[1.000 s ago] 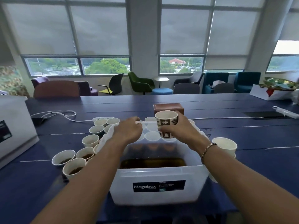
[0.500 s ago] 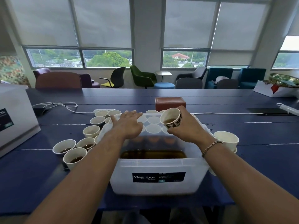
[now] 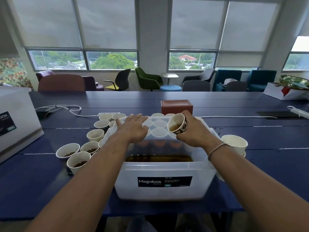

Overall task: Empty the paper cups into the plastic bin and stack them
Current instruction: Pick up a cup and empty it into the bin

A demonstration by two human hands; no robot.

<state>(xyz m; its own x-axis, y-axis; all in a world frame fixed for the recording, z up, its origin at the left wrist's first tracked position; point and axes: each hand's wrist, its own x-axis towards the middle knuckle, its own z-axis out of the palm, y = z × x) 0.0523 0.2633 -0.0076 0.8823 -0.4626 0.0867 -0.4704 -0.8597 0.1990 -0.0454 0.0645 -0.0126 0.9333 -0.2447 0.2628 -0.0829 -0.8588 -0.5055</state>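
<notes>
Hands: right hand (image 3: 195, 131) grips tilted paper cup (image 3: 177, 125), brown liquid inside, over far end of plastic bin (image 3: 163, 173) | left hand (image 3: 133, 129) fingers straight, holding nothing, at bin's far-left rim | risk: tipping too fast so near the rim may splash onto table (image 3: 250, 164) or neighbouring cups (image 3: 95, 135)

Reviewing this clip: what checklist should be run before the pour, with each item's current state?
1. Right hand grips the patterned paper cup: ok.
2. Cup held above the open plastic bin, tilted: ok.
3. Cup emptied: not ok, brown liquid shows inside.
4. Left hand out of the pour path: ok, it lies flat to the cup's left.
5. Room in the bin: ok, bare inner wall shows above the pooled liquid.
6. Stack of empty cups waiting right of the bin: ok.
</notes>
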